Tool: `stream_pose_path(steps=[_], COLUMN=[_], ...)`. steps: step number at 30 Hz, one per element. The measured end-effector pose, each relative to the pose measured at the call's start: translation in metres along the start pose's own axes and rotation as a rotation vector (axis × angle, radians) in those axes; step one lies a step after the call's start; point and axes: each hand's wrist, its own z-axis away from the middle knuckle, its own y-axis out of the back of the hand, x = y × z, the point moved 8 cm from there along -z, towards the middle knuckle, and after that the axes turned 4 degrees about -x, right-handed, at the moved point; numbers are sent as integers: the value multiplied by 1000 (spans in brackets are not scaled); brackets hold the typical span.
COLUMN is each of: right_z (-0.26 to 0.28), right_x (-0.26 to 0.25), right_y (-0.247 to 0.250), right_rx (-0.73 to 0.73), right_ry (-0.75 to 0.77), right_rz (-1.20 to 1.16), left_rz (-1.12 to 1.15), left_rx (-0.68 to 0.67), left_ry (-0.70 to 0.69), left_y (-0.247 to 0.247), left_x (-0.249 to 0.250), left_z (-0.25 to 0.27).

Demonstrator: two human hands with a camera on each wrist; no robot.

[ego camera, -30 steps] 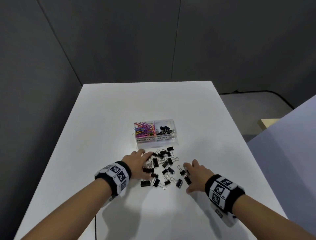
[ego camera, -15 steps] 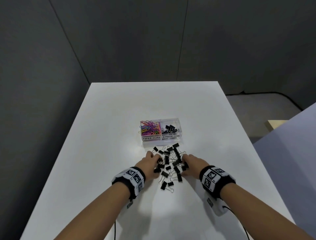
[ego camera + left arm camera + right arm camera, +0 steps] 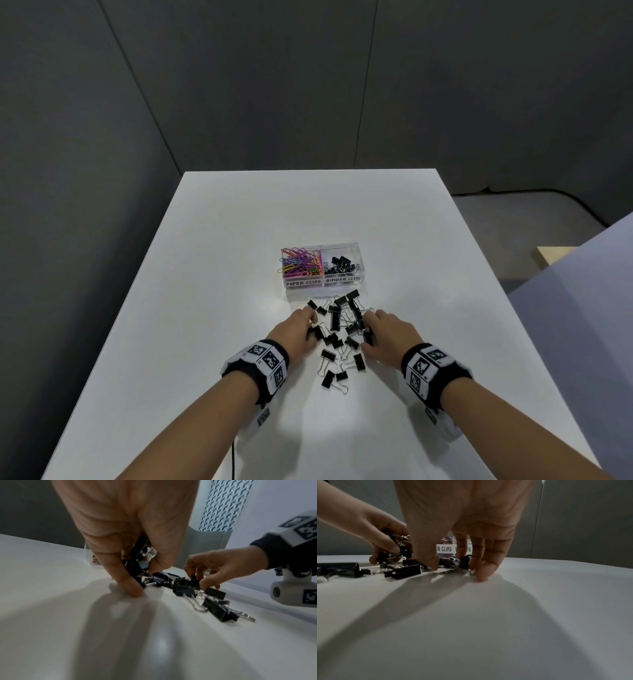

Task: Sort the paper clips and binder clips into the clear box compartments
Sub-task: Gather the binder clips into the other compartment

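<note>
In the head view the fingertips of the left hand (image 3: 295, 331) and the right hand (image 3: 387, 337) are hidden among the loose binder clips (image 3: 337, 337), so which clip each one holds cannot be told there. Both forearms are cut off by the lower edge. In the right wrist view the right hand (image 3: 464, 524) covers most of the clear box (image 3: 447, 547), and its labels read only in part. In the left wrist view the left hand (image 3: 126, 524) hides nearly all of that box, and the nearest clips are blurred.
</note>
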Motion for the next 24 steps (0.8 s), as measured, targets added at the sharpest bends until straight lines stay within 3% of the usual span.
stream_pose_path(steps=[6, 13, 24], right_z=[-6, -16, -19], right_x=[-1, 1, 3], right_y=[0, 1, -4], right_rx=[13, 35, 72], right_ry=[-12, 42, 56], right_rz=[-97, -81, -46], left_rz=[48, 131, -145], left_rx=[-22, 48, -156], left_ry=[-11, 10, -14], left_y=[-2, 12, -14], left_x=[-3, -9, -5], left_z=[-2, 0, 5])
